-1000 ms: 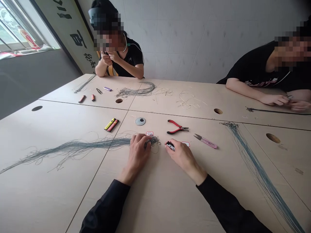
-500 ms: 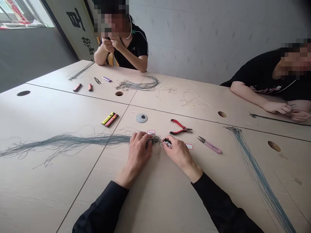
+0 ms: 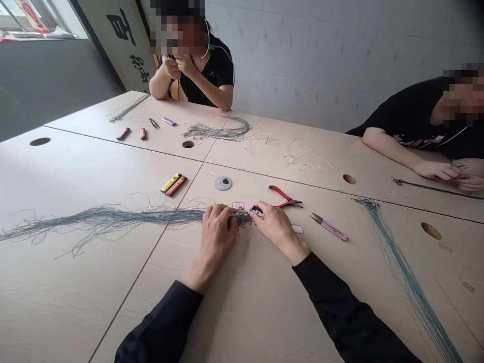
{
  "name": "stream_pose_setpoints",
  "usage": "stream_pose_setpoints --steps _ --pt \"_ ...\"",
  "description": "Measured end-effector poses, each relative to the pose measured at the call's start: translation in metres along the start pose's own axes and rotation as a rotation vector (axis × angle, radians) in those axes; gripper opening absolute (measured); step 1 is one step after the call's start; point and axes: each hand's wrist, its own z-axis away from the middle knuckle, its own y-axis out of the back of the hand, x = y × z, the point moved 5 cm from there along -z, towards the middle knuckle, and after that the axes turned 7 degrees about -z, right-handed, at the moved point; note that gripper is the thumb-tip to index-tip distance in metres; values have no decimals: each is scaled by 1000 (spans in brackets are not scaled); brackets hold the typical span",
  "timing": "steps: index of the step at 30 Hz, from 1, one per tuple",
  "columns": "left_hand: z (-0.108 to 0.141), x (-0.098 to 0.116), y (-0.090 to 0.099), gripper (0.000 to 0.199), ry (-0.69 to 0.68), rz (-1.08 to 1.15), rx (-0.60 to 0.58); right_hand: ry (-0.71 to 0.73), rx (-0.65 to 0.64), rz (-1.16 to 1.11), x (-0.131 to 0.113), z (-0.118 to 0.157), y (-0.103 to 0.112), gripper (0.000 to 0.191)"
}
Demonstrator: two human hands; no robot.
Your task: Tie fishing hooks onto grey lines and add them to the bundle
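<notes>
A long bundle of thin blue-green cords (image 3: 128,216) stretches from the left across the table, its dark, looped and knotted end (image 3: 244,218) in front of me. My left hand (image 3: 219,227) is closed around the bundle just behind that end, the fingertips partly hidden. Right beside the knots, my right hand (image 3: 278,227) is closed on a small lighter (image 3: 257,212), of which a black and silver part shows. Whether it burns I cannot tell. A red-edged label (image 3: 238,205) lies behind the knots, and another label (image 3: 298,229) lies by my right wrist.
Red-handled pliers (image 3: 283,195) and pink thread snips (image 3: 329,228) lie to the right, before a second cord bundle (image 3: 403,272). Two lighters (image 3: 174,185) and a round grey cap (image 3: 223,183) lie behind. Two people (image 3: 200,75) sit across the table, which has several round holes.
My right hand has moved slightly left and up with the lighter, closer to the knotted end. My left hand keeps its hold on the bundle. The whole view has shifted a little.
</notes>
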Motion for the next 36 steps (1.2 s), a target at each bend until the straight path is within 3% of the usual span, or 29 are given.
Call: stream_pose_setpoints --steps 15,27,36 --pt "0 -5 3 13 92 -57 1 115 -40 -24 -28 -14 -1 26" --pt "-1 -4 2 13 120 -37 -10 124 -39 -38 -24 -19 -2 24" --pt "-1 -14 2 12 156 89 40 217 -71 -103 -30 -15 -5 25"
